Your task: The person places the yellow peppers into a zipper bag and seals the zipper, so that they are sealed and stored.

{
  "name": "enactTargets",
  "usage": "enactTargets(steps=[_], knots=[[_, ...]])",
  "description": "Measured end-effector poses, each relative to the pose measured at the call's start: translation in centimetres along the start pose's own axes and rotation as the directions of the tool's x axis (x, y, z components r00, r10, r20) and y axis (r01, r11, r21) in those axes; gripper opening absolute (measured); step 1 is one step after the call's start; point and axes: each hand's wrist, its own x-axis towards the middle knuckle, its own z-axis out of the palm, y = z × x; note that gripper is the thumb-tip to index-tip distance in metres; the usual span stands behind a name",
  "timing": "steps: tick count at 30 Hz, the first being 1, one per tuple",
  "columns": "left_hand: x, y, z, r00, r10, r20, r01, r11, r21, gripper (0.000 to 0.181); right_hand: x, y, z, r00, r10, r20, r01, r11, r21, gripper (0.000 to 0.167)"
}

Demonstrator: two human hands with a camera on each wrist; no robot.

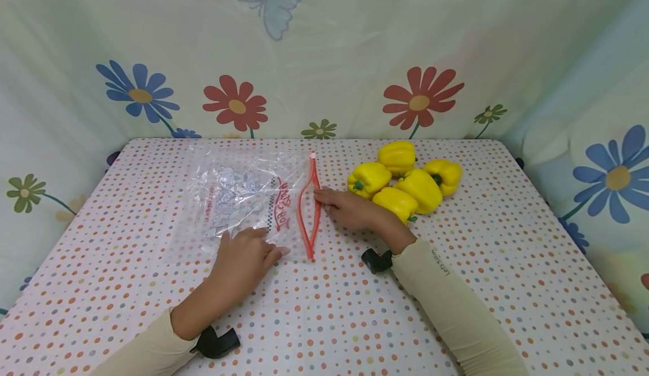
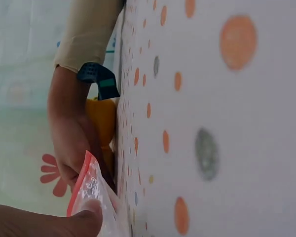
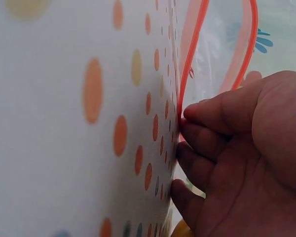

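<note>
So we've got the bag (image 1: 245,193) on the counter (image 1: 319,319), zip edge (image 1: 298,209) facing right, and five peppers (image 1: 419,191) bunched to the right of it; we see the left fingers (image 1: 248,233) over the bag's near side, the right fingers (image 1: 330,197) at the zip edge, and the curtain (image 1: 345,43) behind it all

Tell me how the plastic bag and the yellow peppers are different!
The plastic bag is see-through with red edges, while the yellow peppers are bright yellow, some showing green stems. The plastic bag lies mostly flat; the yellow peppers are plump and rounded. There's one plastic bag but five yellow peppers. Both rest on the dotted tablecloth.
</note>
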Motion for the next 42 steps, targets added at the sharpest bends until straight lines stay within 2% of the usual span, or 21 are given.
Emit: enactTargets(steps=[2,5,7,10,14,16,18,20,22,24,31,38,40,42], knots=[[0.2,0.0,0.2,0.999,0.014,-0.049,-0.013,0.999,0.030,0.029,0.0,0.0,0.0,1.000,0.006,0.000,-0.006,1.000,-0.002,0.050],[0.4,0.1,0.5,0.996,0.027,-0.089,-0.023,0.998,0.051,0.029,0.0,0.0,0.0,1.000,0.009,-0.001,-0.009,1.000,0.001,0.050],[0.4,0.1,0.5,0.995,0.022,-0.096,-0.018,0.999,0.042,0.031,0.0,0.1,0.0,1.000,0.009,-0.003,-0.009,1.000,0.003,0.050],[0.4,0.0,0.6,0.997,-0.006,-0.071,0.006,1.000,-0.004,0.037,0.0,0.0,0.0,1.000,0.004,-0.007,-0.004,1.000,0.000,0.050],[0.6,-0.5,0.9,1.000,-0.015,0.013,0.016,0.997,-0.078,0.063,-0.1,0.0,0.1,1.000,0.009,-0.013,-0.009,1.000,-0.019,0.050],[0.8,-0.8,1.2,0.996,0.025,0.088,-0.016,0.995,-0.103,0.073,-0.1,0.0,0.1,1.000,0.004,-0.019,-0.004,1.000,-0.023,0.050],[1.0,-1.1,1.4,0.981,0.091,0.170,-0.070,0.990,-0.124,0.071,-0.2,-0.1,0.1,1.000,0.002,-0.021,-0.002,1.000,-0.012,0.050],[1.0,-1.3,1.6,0.959,0.156,0.237,-0.126,0.983,-0.136,0.063,-0.3,-0.1,0.1,1.000,-0.010,-0.024,0.010,1.000,0.001,0.050],[0.9,-1.4,1.6,0.942,0.196,0.273,-0.161,0.977,-0.143,0.056,-0.3,-0.1,0.1,1.000,-0.012,-0.021,0.013,1.000,0.015,0.050],[0.7,-1.4,1.5,0.936,0.204,0.289,-0.172,0.976,-0.130,0.052,-0.3,0.0,0.1,1.000,-0.014,-0.019,0.014,1.000,0.024,0.049],[0.3,-1.1,1.2,0.942,0.186,0.280,-0.184,0.982,-0.036,0.051,-0.2,0.0,0.1,1.000,-0.010,-0.012,0.010,1.000,0.020,0.050],[-0.1,-0.6,0.7,0.954,0.136,0.268,-0.159,0.985,0.064,0.052,-0.1,0.0,0.0,1.000,-0.005,-0.005,0.005,1.000,0.003,0.050],[-0.1,-0.5,0.6,0.962,0.117,0.245,-0.135,0.989,0.057,0.054,-0.1,0.0,0.0,1.000,-0.006,-0.006,0.006,1.000,0.005,0.050],[0.1,-0.4,0.5,0.977,0.096,0.189,-0.103,0.994,0.028,0.053,-0.1,0.0,0.0,1.000,-0.006,-0.007,0.006,1.000,0.009,0.050]])
